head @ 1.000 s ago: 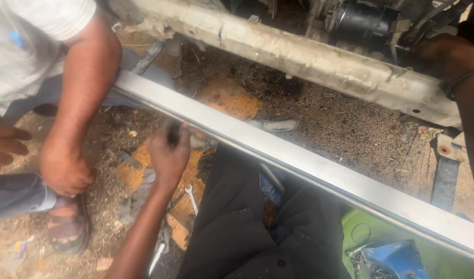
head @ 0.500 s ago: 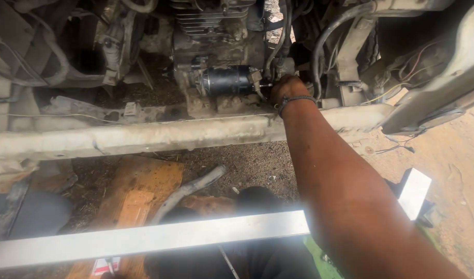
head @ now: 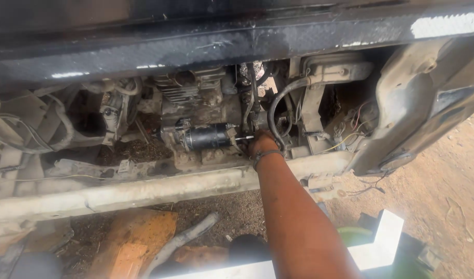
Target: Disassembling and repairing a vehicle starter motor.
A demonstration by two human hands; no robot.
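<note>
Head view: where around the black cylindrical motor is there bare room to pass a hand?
Open gap left of the black cylindrical motor, before the pale hoses; bare gravel below the dusty crossbeam. Crowded on the motor's right: right hand, black hose, loose wires.

That black cylindrical starter motor sits lying sideways, bolted low on the grimy engine, its right end just beside the right hand.
</note>
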